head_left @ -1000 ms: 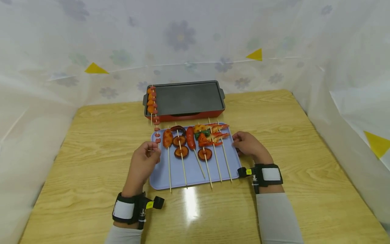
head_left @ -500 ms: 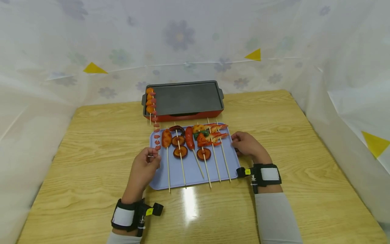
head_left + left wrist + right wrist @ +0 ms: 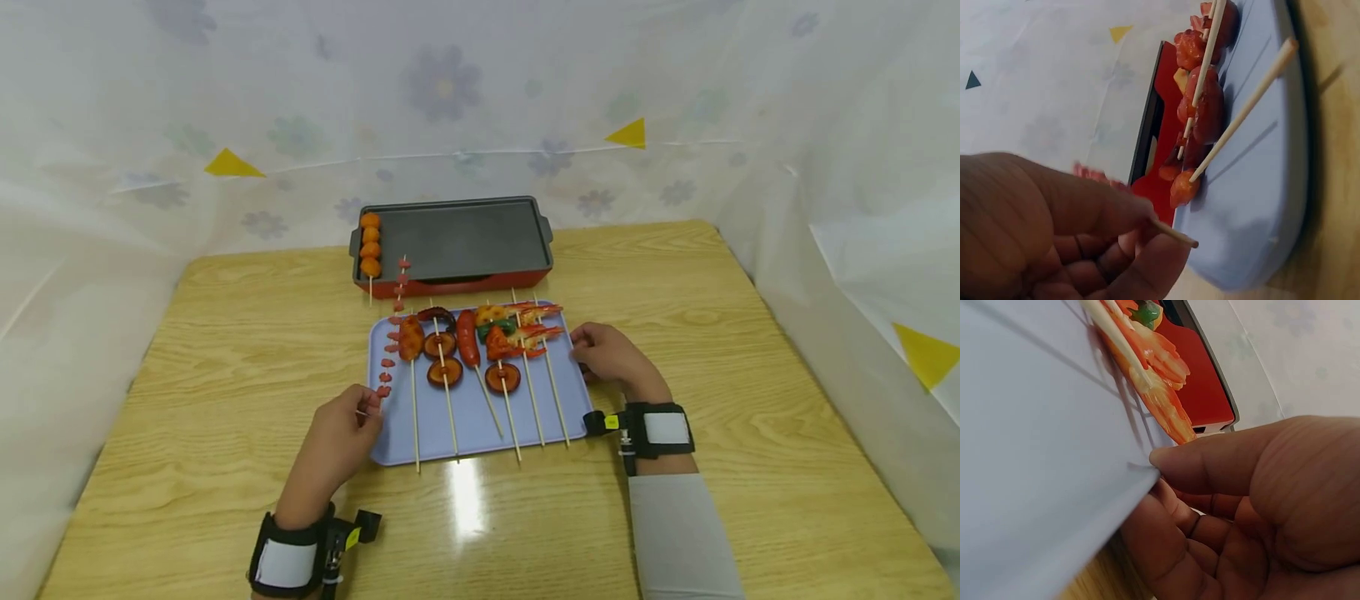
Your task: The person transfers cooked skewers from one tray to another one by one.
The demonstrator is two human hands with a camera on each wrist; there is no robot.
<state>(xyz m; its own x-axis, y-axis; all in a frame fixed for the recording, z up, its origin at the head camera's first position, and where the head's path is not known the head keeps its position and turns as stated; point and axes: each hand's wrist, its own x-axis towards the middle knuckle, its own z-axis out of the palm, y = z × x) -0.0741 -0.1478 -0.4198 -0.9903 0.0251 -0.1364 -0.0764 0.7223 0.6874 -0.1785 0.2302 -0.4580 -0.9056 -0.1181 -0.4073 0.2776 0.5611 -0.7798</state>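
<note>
My left hand (image 3: 336,439) pinches the bare stick end of a skewer threaded with small red pieces (image 3: 392,347). That skewer slants over the left part of the lilac tray (image 3: 435,429), its tip over the front edge of the grill (image 3: 461,242). In the left wrist view, the stick end (image 3: 1175,234) pokes out between thumb and fingers. My right hand (image 3: 615,360) grips the tray's right rim, thumb on top and fingers beneath. On the tray lie several skewers, among them a sausage (image 3: 467,337), mushroom slices (image 3: 445,373) and shrimp (image 3: 534,333).
A skewer of orange balls (image 3: 371,250) lies along the grill's left end, its stick over the front edge. The grill has a dark plate and a red base, right behind the tray. All stand on a wooden table (image 3: 750,375), with a flower-patterned sheet (image 3: 487,100) behind.
My left hand has drawn back toward me with the red-piece skewer. The skewer's tip has come away from beside the orange balls, shifting right and nearer. My right hand stays on the rim.
</note>
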